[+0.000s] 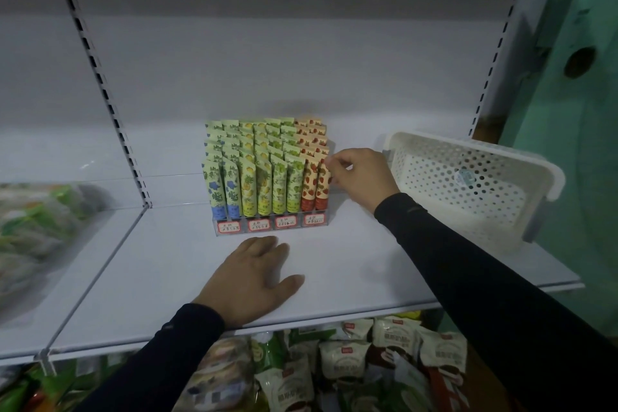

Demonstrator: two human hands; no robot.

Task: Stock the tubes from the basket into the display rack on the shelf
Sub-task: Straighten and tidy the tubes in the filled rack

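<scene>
Packaged snacks (341, 365) crowd the lower shelf beneath two dark-sleeved arms reaching over the white shelf (351, 271).

Tubes (267, 174) stand upright in tiered rows in the clear display rack (271, 222), set mid-shelf toward the back panel: blue-printed at left, yellow and green in the middle, strawberry-red at right, with handwritten price labels (257, 223) along the rack's front. Right hand (361, 174) has its grip narrow, fingertips pinched on the top of the front strawberry tube (321, 187) at the rack's right end. Left hand (254, 278) lies flat and spread near the shelf's front edge, holding nothing. White perforated basket (475, 184) sits tilted at the shelf's right edge, just beside the right hand.
</scene>
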